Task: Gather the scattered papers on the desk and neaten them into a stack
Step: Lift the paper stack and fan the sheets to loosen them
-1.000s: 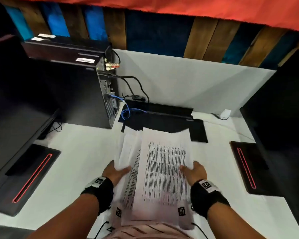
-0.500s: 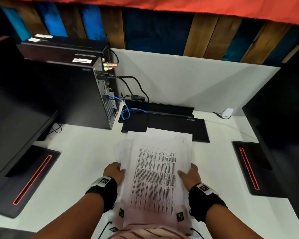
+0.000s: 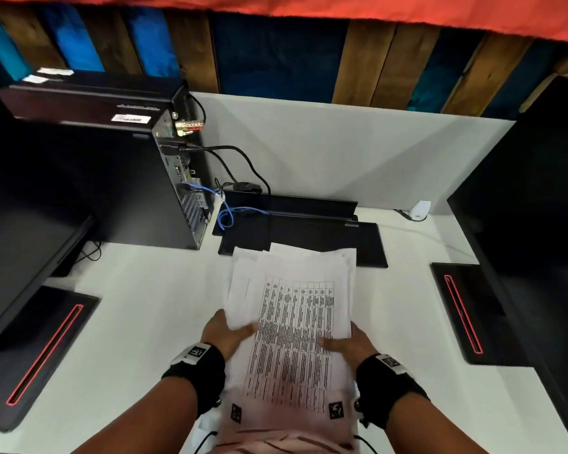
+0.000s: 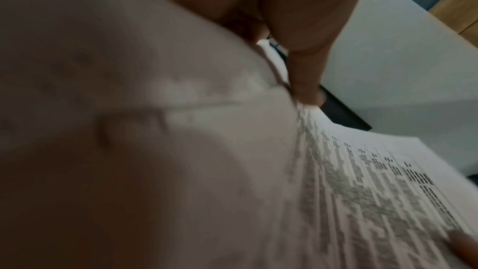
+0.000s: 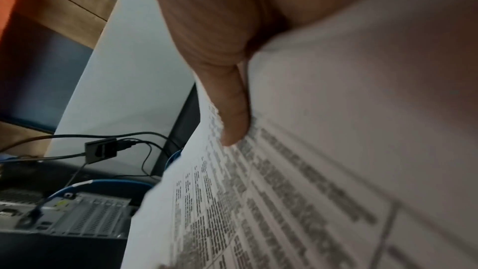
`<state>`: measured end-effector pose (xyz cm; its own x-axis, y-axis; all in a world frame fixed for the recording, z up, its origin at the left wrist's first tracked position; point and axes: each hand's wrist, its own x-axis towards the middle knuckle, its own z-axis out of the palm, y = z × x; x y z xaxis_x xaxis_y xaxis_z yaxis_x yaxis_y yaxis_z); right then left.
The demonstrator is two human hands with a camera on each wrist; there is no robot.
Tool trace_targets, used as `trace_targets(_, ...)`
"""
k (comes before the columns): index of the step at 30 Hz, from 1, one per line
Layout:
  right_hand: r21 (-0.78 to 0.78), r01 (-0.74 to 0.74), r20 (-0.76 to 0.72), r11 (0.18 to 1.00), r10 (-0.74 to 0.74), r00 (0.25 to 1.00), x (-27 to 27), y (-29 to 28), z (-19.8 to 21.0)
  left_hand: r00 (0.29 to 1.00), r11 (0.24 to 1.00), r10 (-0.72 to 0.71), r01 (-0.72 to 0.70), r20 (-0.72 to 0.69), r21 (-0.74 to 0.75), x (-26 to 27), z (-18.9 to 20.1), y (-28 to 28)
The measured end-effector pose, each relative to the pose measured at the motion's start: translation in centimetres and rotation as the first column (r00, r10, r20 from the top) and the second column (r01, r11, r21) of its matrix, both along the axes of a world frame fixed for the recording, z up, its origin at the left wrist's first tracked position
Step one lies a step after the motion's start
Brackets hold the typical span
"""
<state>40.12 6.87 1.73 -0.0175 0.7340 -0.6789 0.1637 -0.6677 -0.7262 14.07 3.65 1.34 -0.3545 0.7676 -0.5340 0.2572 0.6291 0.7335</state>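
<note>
White papers were held above the desk, at 6 o'clock from the laptop. Left hand and right hand pinched the side edges, thumbs on top. Sheets at 11 o'clock were fanned; a loose pinch could let them slide out.

No wording can be read anywhere in these views. The top sheet of the papers carries a printed table in dense black type (too blurred to make out), and the white sticker on the black computer tower is equally illegible.
</note>
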Motion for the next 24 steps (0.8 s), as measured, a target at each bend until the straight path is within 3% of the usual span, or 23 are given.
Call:
trace_targets(3, 0.038, 0.049, -0.106, 0.998, -0.045, 0.993, -0.3, -0.1, 1.2, 0.985, 0.993, 0.048, -0.065, 0.166, 0.096, 0.5, 1.2, -0.2)
trace_targets(5, 0.067, 0.086, -0.180, 0.994, -0.073, 0.981, 0.4, 0.0, 2.4, 0.931, 0.973, 0.112, -0.173, 0.347, 0.151, 0.1, 2.6, -0.4)
trace_targets(8, 0.159, 0.112, -0.281, 0.981, -0.064, 0.957, 1.4, 0.3, 5.9, 0.847, 0.939, 0.076, -0.239, 0.527, 0.249, -0.5, 5.9, -0.3)
trace_targets(10, 0.223, 0.092, -0.264, 0.971, -0.031, 0.964, 1.3, 0.3, 9.6, 0.845, 0.923, 0.019, -0.221, 0.534, 0.316, -0.8, 8.6, 0.1)
trace_targets(14, 0.394, 0.164, -0.170, 0.905, -0.104, 0.980, -0.3, -0.3, 17.9, 0.920, 0.864, -0.025, -0.177, 0.391, 0.471, -1.5, 13.0, 0.8)
trace_targets(18, 0.527, 0.083, -0.099, 0.846, -0.036, 0.994, 1.2, 1.1, 14.9, 0.915, 0.822, -0.108, -0.138, 0.389, 0.553, -1.7, 13.7, 1.2)
trace_targets(24, 0.601, 0.100, -0.199, 0.793, 0.027, 0.980, 0.4, 1.8, 15.3, 0.899, 0.816, -0.143, -0.130, 0.414, 0.564, -1.4, 13.4, 2.1)
